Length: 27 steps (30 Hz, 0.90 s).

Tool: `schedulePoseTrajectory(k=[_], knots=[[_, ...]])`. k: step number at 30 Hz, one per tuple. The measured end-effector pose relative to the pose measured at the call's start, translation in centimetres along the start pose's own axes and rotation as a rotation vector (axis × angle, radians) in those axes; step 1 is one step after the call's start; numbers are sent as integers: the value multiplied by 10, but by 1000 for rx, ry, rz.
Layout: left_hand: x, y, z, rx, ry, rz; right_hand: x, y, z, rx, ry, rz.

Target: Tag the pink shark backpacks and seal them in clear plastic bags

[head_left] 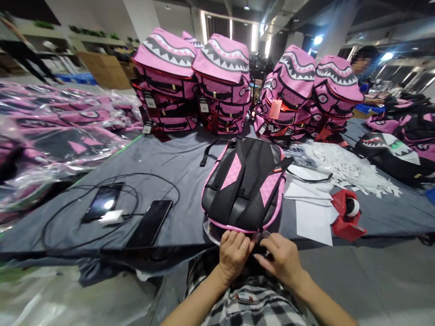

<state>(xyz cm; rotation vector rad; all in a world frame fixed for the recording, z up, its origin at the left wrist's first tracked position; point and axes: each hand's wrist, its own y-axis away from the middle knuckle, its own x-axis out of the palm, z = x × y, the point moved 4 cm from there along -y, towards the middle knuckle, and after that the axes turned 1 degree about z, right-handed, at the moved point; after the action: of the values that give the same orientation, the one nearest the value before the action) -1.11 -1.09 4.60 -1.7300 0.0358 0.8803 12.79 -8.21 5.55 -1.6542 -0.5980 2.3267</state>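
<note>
- Now: backpack (246,185) lies straps-up at the table's (186,210) near edge.
- Left hand (234,253) curled at its bottom, hold unclear; right hand's (283,259) thumb and fingers parted.
- Seemingly working clear plastic (211,233); next probably calls for even tugging.

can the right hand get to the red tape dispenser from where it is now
Probably yes. The red tape dispenser sits rightward of the right hand, near the front edge of the table, with flat white paper but nothing tall between. It would likely have to leave the backpack's near end first.
</note>
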Motion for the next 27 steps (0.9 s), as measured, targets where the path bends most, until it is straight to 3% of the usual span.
schedulePoseTrajectory(k=[3,7,10,12,14,16,18,20,23,25,27], knots=[[-7,-3,-1,-5,31,10,18,-3,15,-73,267,-141],[-30,2,23,-48,133,-22,25,-11,10,-149,335,-243],[-42,-8,77,-213,100,-99,9,-12,4,-236,265,-223],[-36,-27,121,-352,114,-83,-8,-21,0,-214,178,-217],[-17,-52,158,-425,244,30,-24,-41,-4,-161,98,-245],[5,-72,177,-449,416,172,-33,-70,-8,-116,66,-266],[17,-75,178,-463,505,278,-32,-97,-12,-100,41,-231],[14,-57,168,-440,502,344,-25,-108,-14,-97,-18,-150],[-13,-4,145,-312,423,374,-9,-85,-17,-76,-134,-43],[-31,27,130,-231,346,320,2,-57,-25,-62,-236,16],[-39,30,116,-155,318,280,14,-43,-46,-34,-377,123]])
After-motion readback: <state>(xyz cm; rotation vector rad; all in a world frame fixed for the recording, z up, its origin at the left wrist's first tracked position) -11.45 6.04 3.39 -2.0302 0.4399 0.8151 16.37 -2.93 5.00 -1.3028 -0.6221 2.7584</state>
